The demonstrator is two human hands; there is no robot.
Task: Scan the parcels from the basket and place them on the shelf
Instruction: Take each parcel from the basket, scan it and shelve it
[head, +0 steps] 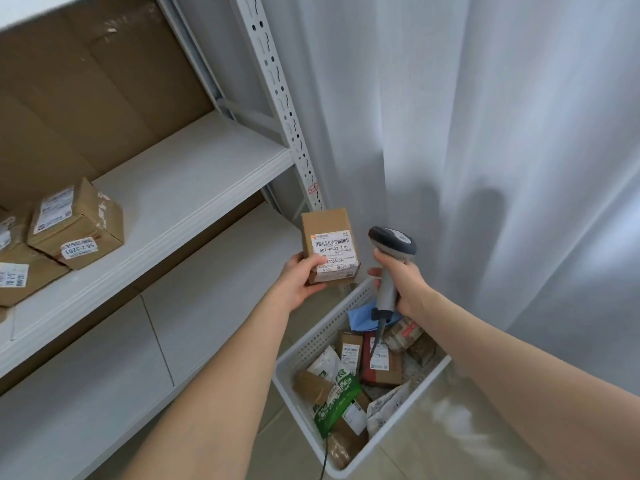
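Held a small labelled box (329, 245) in the left hand (298, 282), fingers curled round its lower end, just right of the shelf (194, 174). Gripped a scanner (393, 240) in the right hand (405, 285), head beside the box, above a white basket (311, 341) of parcels (381, 365).

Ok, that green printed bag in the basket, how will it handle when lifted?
Probably floppy: the green printed bag is creased and sags over the brown parcels beneath it in the white basket. Its film looks smooth, so it may slip; pinch a fold. It bends rather than bulges, so likely light.
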